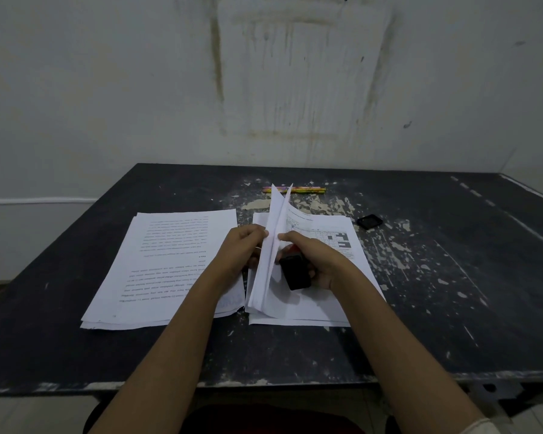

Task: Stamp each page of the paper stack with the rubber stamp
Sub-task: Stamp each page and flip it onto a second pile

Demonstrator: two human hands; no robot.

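Note:
Two paper stacks lie side by side on the black table (420, 308). The left stack (157, 267) shows a printed text page. The right stack (323, 296) shows a page with a table and dark squares. Between them, lifted pages (271, 242) stand almost upright. My left hand (245, 245) pinches these pages from the left. My right hand (314, 261) grips a black rubber stamp (295, 272) with a red part, and its forefinger touches the lifted pages from the right. The stamp hovers over or rests on the right stack; I cannot tell which.
A small black stamp cap or pad (370, 221) lies right of the right stack. Two coloured pencils (304, 190) lie at the back, near the wall. The table top is scratched, with paint flaked off. Its front edge runs close to my body.

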